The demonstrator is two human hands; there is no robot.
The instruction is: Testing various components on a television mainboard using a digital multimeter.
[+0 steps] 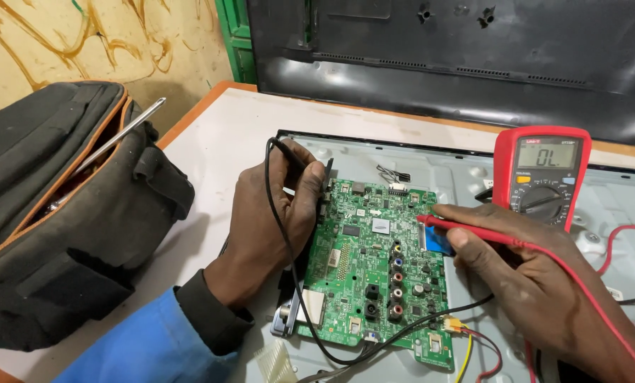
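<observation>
Probes, two of them, one in each grip. My left hand (271, 213) pinches the black probe (299, 157) between thumb and fingers, its tip down at the far-left edge of the green circuit board (377, 266), and its one black lead (289, 276) loops down over my wrist and runs along the near edge of the board. My right hand (537, 284) is closed around the red probe (466, 228), held like a pen, with its tip pointing left at the right side of the board, just beside a blue ribbon connector (438, 242). The red lead (587, 298) trails back over my knuckles toward the near right.

One board lies under both tips, flat on the grey metal back panel (466, 177) of an opened screen. Down its middle runs a row of round coloured sockets (397, 273); I cannot count them surely.

One red multimeter (542, 177) stands upright just beyond my right hand, its dial and display facing me.

Far along the worktop (218, 135) one black plastic cover (459, 57) leans up. To the left sits one black bag (62, 220) with orange trim, open, one metal rod (122, 135) sticking out of it.
</observation>
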